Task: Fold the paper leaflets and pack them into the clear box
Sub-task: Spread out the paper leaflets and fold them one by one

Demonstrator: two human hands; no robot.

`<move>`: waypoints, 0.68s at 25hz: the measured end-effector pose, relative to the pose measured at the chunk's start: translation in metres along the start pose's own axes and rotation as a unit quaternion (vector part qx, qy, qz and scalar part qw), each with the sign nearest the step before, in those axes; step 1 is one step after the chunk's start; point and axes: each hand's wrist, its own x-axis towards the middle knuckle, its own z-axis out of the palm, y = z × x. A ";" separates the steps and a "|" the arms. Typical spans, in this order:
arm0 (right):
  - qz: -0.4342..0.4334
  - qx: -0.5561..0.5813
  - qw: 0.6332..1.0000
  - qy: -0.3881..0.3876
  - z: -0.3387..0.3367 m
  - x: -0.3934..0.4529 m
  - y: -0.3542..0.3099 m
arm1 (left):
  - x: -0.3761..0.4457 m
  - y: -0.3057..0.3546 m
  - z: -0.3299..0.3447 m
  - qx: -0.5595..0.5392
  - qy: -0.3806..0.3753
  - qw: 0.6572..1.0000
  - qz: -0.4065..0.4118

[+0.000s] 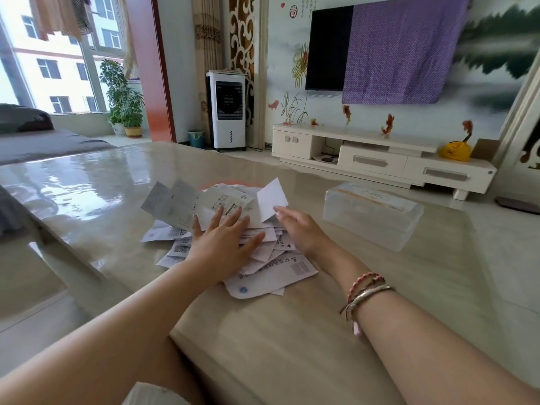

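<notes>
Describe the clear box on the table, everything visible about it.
The clear box is a long, rectangular container of frosted see-through plastic, with its lid on and a pale label with orange print across the top. It looks empty. It stands flat on the glossy beige table, to the right of the leaflet pile, apart from it. Neither hand touches it.

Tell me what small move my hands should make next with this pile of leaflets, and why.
Probably pinch one leaflet and lift it free to fold. Your left hand lies flat with straight fingers on the pile of leaflets, and your right hand touches an upturned white sheet at its edge. Nothing looks folded yet, and the clear box stands to the right, lid on.
</notes>
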 end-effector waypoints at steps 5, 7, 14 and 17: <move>-0.005 0.057 0.985 0.162 -0.030 -0.011 0.012 | 0.006 0.000 0.002 -0.019 -0.022 0.999 -0.034; -0.010 0.136 0.965 0.225 -0.052 -0.024 0.017 | 0.009 0.010 0.003 -0.025 -0.026 0.999 -0.039; -0.089 0.210 0.923 0.310 -0.085 -0.055 0.012 | 0.013 0.061 0.000 -0.111 0.050 0.993 0.003; -0.098 0.269 0.911 0.298 -0.088 -0.055 0.012 | 0.014 0.094 -0.011 -0.401 0.021 0.916 -0.008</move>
